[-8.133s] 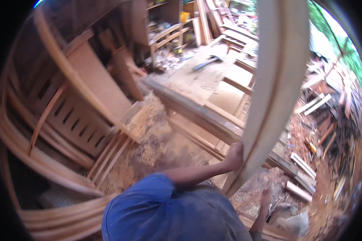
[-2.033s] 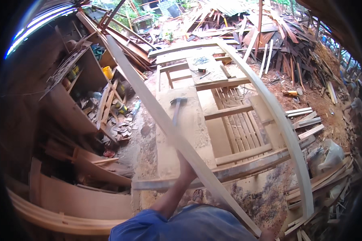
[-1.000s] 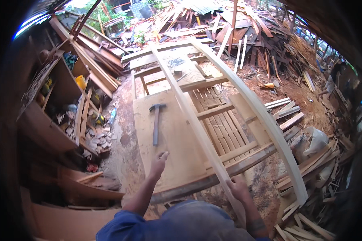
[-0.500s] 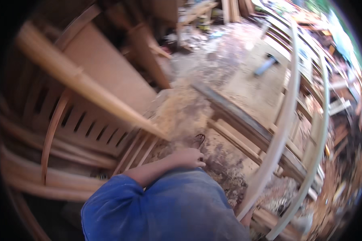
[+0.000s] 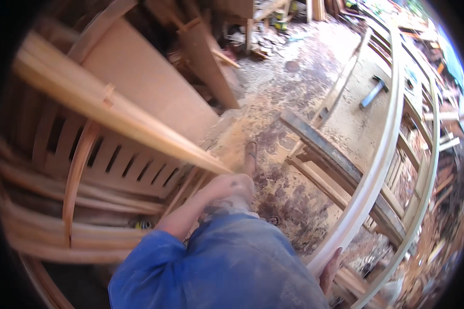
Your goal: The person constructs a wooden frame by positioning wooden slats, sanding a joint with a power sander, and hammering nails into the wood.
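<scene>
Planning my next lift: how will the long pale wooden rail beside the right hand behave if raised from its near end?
The rail is probably stiff, being solid-looking timber. It reaches far beyond the right hand, so its far end will likely feel heavy and swing. Its face looks smooth, so it might slide.

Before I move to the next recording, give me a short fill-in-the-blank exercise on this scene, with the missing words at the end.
1. The tool lying on the flat board is a ____.
2. Of the far and near ends of the pale beam beside that tool, the right hand is at the ____ one.
3. The slotted panel is on the person's ____ side.
4. The person's shirt is ____.

Missing words: hammer; near; left; blue.
</scene>
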`<state>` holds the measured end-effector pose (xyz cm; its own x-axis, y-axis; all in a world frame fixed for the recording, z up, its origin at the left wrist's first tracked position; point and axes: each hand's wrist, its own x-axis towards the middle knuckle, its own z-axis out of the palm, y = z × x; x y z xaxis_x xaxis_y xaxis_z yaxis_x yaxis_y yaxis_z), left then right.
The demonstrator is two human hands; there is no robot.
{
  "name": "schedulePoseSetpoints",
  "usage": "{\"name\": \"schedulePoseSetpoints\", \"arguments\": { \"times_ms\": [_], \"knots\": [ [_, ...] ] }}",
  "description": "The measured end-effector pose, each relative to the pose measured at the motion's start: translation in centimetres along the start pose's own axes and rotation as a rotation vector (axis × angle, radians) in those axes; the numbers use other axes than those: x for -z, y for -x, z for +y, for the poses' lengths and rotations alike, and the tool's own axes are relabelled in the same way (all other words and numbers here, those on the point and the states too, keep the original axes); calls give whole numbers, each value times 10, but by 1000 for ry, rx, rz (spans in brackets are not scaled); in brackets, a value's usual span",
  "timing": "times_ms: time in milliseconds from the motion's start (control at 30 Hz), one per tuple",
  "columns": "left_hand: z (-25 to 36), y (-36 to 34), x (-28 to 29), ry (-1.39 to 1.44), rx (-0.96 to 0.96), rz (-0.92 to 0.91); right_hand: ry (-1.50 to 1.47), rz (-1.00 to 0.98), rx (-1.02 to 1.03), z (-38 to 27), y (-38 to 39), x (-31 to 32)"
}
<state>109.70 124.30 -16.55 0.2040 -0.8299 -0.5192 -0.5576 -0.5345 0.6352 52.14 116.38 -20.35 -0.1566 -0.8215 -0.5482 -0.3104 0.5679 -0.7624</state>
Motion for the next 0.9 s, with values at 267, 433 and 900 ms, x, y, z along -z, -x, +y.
{"name": "schedulePoseSetpoints", "arguments": {
  "times_ms": [267,433,900],
  "knots": [
    [-125,-242,94,-335,-51,-372,282,103,-119,-100,76,-127],
    [-26,-369,249,-269,-117,-285,595,319,-639,-50,73,-194],
    [82,-615,396,-193,-211,-555,275,1138,357,-433,-254,-280]
  ]
}}
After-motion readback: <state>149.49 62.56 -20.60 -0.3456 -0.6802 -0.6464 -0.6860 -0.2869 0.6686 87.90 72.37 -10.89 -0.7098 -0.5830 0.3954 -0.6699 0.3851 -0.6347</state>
